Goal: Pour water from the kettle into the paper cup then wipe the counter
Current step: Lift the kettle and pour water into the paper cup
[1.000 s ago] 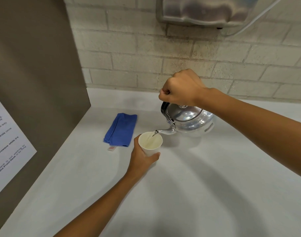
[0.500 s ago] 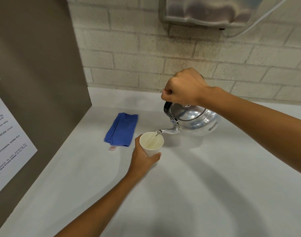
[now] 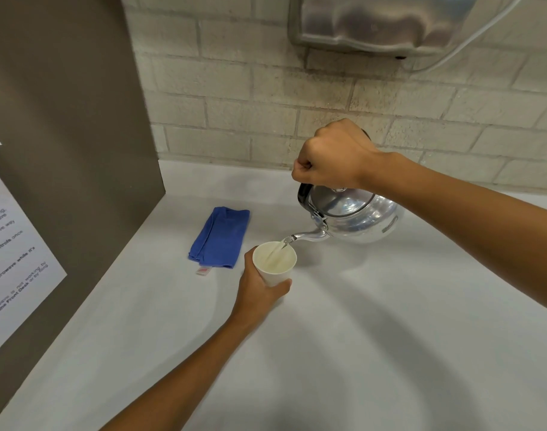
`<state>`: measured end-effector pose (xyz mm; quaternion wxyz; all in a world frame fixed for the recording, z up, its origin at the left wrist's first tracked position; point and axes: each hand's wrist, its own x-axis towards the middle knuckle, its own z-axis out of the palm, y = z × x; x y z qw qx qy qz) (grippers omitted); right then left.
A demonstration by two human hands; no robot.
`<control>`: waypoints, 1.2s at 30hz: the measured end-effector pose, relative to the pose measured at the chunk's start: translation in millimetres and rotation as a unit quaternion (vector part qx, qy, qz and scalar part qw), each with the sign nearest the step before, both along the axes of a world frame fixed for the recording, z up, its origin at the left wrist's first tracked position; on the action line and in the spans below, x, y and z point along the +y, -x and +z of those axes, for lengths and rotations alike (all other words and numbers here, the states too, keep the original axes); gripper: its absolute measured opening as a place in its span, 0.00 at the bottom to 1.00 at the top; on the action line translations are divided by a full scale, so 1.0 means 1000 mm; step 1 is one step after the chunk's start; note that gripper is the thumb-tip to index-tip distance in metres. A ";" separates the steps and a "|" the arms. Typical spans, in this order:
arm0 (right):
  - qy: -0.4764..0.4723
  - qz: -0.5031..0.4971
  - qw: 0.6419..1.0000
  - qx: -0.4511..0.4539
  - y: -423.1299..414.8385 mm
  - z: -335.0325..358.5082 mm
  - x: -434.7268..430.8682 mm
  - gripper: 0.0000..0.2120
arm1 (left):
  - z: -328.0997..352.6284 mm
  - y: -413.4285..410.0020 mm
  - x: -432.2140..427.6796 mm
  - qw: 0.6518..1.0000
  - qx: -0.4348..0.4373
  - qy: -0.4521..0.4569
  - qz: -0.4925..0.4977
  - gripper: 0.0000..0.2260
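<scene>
Fingers of the right hand (image 3: 332, 154) hide most of the kettle (image 3: 354, 217) handle they clench; the kettle is tilted above the white counter (image 3: 374, 337), spout over the paper cup (image 3: 274, 262). Water streams into the cup, already partly filled. The left hand (image 3: 259, 289) wraps the cup's lower side. 1 folded blue cloth (image 3: 220, 237) lies just left of it.

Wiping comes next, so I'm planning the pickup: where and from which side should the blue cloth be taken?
Take the blue cloth at its near short edge, by the white tag, coming from above. It lies folded flat on the counter, so fingers should pinch down across the layers. The left hand, holding the paper cup, looks closest.
</scene>
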<state>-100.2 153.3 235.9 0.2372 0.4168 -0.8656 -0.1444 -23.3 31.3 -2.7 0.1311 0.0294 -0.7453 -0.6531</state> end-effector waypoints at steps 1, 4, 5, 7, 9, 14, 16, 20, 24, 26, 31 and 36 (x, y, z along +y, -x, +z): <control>-0.002 0.002 1.000 -0.001 0.000 0.000 0.000 0.20 | 0.000 0.000 0.000 1.000 0.000 -0.001 0.000 0.32; -0.005 0.005 1.000 -0.001 -0.001 0.002 -0.001 0.20 | 0.000 0.000 0.001 1.000 0.004 0.005 -0.001 0.33; -0.006 0.006 1.000 0.000 -0.002 0.003 -0.001 0.20 | 0.001 0.000 0.001 1.000 0.004 0.005 -0.001 0.33; -0.010 0.006 1.000 0.001 -0.002 0.004 0.000 0.20 | 0.001 0.000 0.001 1.000 0.003 0.004 -0.002 0.33; -0.014 0.006 1.000 0.006 -0.003 0.004 0.000 0.20 | 0.000 0.000 0.001 1.000 0.003 0.003 -0.003 0.33; -0.020 0.007 1.000 0.009 -0.002 0.004 0.001 0.20 | 0.000 0.001 0.001 1.000 0.004 0.001 -0.004 0.33; -0.020 0.007 1.000 0.008 -0.002 0.003 0.001 0.19 | 0.000 0.001 0.000 1.000 0.003 0.002 -0.005 0.32; -0.019 0.009 1.000 0.013 -0.002 0.003 0.002 0.19 | -0.001 0.001 0.000 1.000 0.000 -0.001 -0.004 0.33; -0.014 0.013 1.000 0.017 -0.002 0.004 0.001 0.19 | 0.000 0.002 0.000 1.000 -0.001 0.001 -0.004 0.33; -0.011 0.015 1.000 0.020 -0.002 0.005 0.002 0.19 | -0.001 0.002 0.000 1.000 0.000 0.002 -0.005 0.33; -0.011 0.015 1.000 0.023 -0.001 0.005 0.004 0.20 | -0.001 0.002 0.001 1.000 0.001 0.009 -0.001 0.34; -0.014 0.015 0.999 0.025 -0.002 0.004 0.004 0.20 | -0.001 0.002 0.001 1.000 0.002 0.009 -0.001 0.34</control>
